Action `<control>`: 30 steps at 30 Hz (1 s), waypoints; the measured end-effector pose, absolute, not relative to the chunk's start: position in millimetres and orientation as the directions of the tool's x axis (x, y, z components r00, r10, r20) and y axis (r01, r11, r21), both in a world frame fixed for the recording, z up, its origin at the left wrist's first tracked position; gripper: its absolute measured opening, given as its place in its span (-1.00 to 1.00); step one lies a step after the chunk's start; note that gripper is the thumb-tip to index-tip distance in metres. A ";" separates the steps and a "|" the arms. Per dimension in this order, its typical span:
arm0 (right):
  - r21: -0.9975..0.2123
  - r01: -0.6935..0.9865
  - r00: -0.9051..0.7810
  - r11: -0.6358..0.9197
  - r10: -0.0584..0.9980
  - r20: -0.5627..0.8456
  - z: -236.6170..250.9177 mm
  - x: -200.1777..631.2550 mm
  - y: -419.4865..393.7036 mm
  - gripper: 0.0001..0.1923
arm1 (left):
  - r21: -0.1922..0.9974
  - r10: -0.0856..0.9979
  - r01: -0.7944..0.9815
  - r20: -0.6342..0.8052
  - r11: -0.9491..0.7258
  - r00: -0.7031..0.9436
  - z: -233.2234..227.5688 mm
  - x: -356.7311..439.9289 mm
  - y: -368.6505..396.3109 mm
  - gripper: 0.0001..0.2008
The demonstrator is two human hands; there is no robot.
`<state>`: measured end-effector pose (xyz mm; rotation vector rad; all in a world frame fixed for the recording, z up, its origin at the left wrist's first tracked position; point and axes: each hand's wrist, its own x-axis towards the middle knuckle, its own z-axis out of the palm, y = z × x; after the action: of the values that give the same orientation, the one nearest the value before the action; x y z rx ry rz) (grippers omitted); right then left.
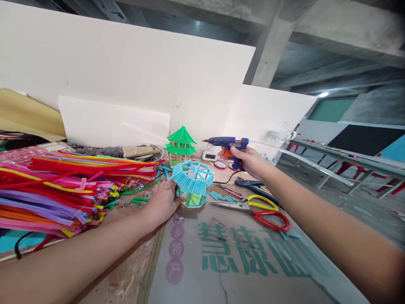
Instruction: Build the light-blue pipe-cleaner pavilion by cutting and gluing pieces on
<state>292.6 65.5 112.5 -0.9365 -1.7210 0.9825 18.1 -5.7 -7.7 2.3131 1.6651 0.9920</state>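
Observation:
My left hand (164,200) rests on the table and grips the base of a small light-blue pavilion model (193,182) made of pipe cleaners. My right hand (248,160) is raised behind and to the right of it, closed around the handle of a blue glue gun (228,143) whose nozzle points left. A finished green pavilion model (181,144) stands behind the blue one, near the white board.
A big pile of coloured pipe cleaners (63,185) fills the left of the table. Red-handled scissors (268,217), yellow-handled scissors (256,202) and blue pliers (249,183) lie to the right of the model. A grey printed cardboard sheet (240,261) covers the near table. White boards (126,84) stand behind.

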 end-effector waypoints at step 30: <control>-0.345 0.884 -0.272 0.316 0.947 0.169 47.7 337.9 121.3 -0.70 | 0.369 0.877 0.842 0.426 -0.393 0.223 -11.2 17.1 -1.6 -0.80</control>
<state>337.9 121.3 47.7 -1.6387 -2.2473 0.2595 17.1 -1.6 -11.2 2.4097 1.6965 0.9049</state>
